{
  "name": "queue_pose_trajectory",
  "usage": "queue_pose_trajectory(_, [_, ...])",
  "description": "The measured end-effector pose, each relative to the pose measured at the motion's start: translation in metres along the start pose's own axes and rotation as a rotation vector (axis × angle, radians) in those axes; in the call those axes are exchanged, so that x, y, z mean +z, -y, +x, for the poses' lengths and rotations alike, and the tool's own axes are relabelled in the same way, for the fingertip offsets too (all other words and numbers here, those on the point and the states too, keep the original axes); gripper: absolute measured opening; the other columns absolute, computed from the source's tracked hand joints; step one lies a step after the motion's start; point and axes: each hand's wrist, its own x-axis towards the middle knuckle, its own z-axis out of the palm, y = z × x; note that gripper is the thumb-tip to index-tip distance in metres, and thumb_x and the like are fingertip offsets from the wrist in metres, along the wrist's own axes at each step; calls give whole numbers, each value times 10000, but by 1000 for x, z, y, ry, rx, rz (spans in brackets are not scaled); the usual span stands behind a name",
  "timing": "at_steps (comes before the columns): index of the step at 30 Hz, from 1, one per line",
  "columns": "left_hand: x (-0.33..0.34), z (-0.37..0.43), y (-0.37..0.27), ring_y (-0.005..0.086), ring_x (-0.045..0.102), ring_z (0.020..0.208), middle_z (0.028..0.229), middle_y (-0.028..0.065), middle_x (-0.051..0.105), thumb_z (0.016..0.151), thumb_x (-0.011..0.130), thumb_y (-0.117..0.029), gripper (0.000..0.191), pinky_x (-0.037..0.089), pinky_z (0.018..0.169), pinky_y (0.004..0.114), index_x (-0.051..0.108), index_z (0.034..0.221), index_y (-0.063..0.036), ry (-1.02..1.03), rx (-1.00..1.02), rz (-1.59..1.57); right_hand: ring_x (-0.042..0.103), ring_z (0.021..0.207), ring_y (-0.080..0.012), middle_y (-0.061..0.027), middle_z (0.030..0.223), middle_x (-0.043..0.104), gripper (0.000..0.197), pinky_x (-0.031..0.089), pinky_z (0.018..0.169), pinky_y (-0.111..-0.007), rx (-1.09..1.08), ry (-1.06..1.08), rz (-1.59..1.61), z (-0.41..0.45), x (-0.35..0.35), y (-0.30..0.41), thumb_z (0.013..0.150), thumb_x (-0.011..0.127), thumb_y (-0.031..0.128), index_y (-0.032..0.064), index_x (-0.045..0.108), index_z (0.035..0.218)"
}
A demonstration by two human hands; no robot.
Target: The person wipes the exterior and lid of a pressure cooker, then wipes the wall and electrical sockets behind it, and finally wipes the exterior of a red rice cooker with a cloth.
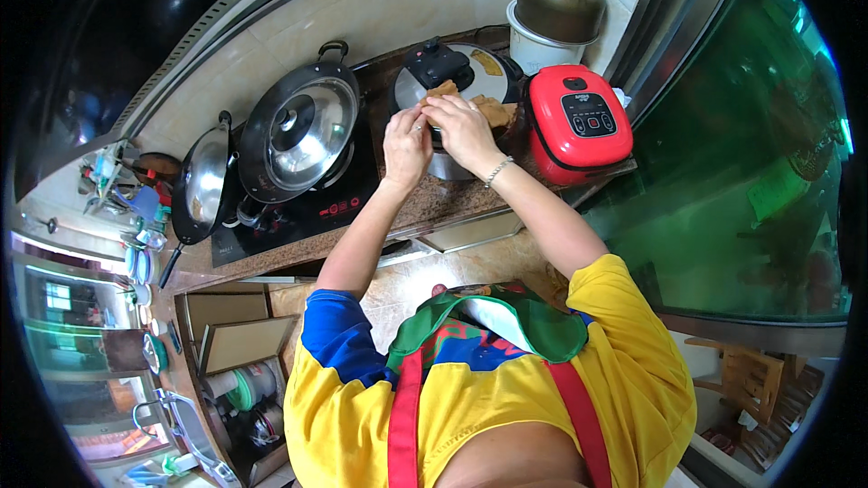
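My right hand (464,127), with a bracelet at the wrist, grips a crumpled brown cloth (494,108). My left hand (407,149) is close beside it, its bent fingers at the cloth's left edge. Both hands are at the front of an electric pressure cooker (451,166), which has a silver lid (485,68) and a black lid handle (437,68). They hide the lid's front rim, and what the fingertips press on cannot be seen.
A red rice cooker (576,122) stands to the right, with upturned pots (559,10) behind. On the left, a lidded wok (298,125) rests on a black induction cooktop (332,220), beside another pan (200,179). A cabinet door (244,346) hangs ajar at lower left.
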Motion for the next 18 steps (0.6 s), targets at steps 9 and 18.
queue_pose_trajectory(9, [90, 65, -72, 296, 591, 759, 786, 135, 630, 707, 608, -69, 95, 472, 708, 420, 660, 753, -4, 119, 85, 81, 609, 1112, -307, -126, 1191, 659, 290, 471, 983, -398, 123, -60, 27, -9, -55, -101, 808, 522, 4, 49, 708, 1026])
queue_pose_trajectory(18, [61, 50, -62, 294, 593, 825, 863, 142, 650, 705, 607, -66, 119, 476, 728, 404, 672, 779, 1, 187, 68, 50, 554, 1208, -370, -191, 1282, 599, 322, 439, 1033, -408, 217, -28, -67, -21, -38, -64, 845, 487, 27, 13, 686, 1097])
